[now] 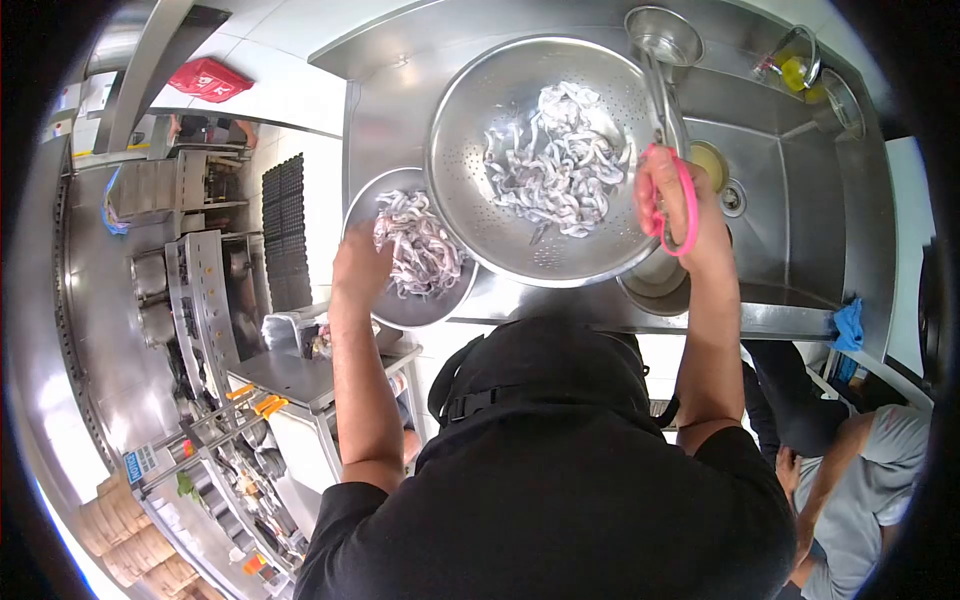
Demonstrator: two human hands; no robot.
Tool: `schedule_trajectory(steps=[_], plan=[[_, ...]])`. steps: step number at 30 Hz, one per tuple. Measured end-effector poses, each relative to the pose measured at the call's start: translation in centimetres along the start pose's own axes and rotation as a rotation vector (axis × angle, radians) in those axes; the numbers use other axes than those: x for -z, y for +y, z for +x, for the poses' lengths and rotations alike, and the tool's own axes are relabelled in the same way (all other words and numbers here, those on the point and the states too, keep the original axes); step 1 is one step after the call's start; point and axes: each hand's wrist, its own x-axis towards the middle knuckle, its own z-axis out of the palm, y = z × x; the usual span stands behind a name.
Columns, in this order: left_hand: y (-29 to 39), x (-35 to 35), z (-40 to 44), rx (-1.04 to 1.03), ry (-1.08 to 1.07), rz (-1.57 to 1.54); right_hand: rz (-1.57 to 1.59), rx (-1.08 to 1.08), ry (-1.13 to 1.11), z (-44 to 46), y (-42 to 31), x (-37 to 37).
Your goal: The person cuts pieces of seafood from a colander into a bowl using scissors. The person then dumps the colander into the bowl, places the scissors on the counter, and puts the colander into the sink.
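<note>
From where I stood, the person in the black cap [540, 365] was bent over a steel counter, both bare hands out in front. The left hand [363, 262], left of the frame's centre, was down at the edge of a smaller metal bowl [395, 308], its fingers curled against a heap of pale, tentacle-like pieces [422, 245]. The fingertips were partly hidden and blurred, so I couldn't tell how far apart they were, or whether they had hold of a piece.

The right hand [672, 195], right of centre, was closed round some pink-handled scissors [690, 205], the blades pointing towards the top of the frame, near a small round pan [665, 37]. I couldn't make out how wide the blades stood.

Between the hands, in the upper middle, sat a big perforated colander [460, 130], with more pale pieces [560, 170] spread in a loose pile inside it. The smaller bowl lay just beside its lower left rim. A sink [820, 220] took up the upper right, with a blue cloth [848, 325] at its lower corner. At the lower right was another person in a grey shirt [875, 460].
</note>
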Motion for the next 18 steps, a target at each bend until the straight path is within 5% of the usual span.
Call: schedule_trajectory(steps=[3, 7, 18], plan=[[5.0, 3.1, 2.1, 0.001, 0.135, -0.247, 0.007, 0.006, 0.037, 0.2, -0.1, 1.2], [11.1, 2.2, 5.5, -0.278, 0.268, -0.312, 0.014, 0.029, 0.061, 0.3, 0.1, 1.8], [24.7, -7.2, 16.6, -0.534, 0.107, -0.235, 0.013, 0.028, 0.046, -0.8, 0.4, 2.3]])
